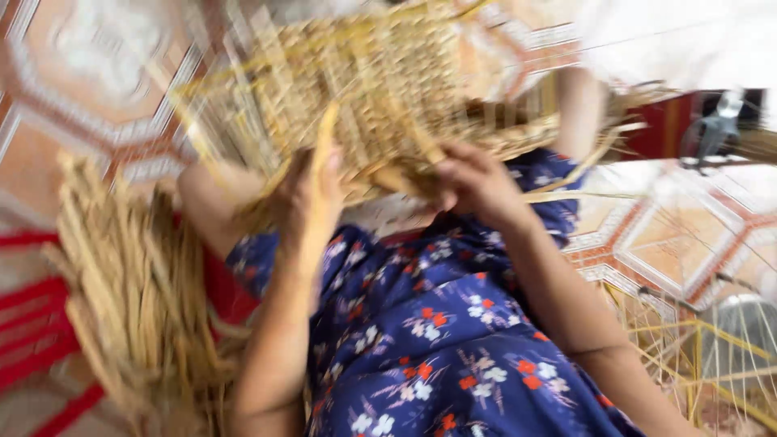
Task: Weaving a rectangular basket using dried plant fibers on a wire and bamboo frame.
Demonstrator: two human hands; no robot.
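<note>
- Straw-coloured woven basket piece (pixel 380 89), partly finished, resting on the lap, just far of both hands, long axis running left to right.
- Left hand (pixel 312 194): closed on a single loose strand (pixel 324 142) at the near-left edge.
- Right hand (pixel 477 182): fingers curled against the near-right edge; exact grip blurred, cannot tell.
- Both equally near the weave.
- Bundle of dried strands (pixel 137 291) lying left, on the floor.

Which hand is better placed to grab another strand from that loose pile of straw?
Probably the left hand: the loose straw bundle lies on that side, while the right hand grips the woven basket edge farther away.
</note>
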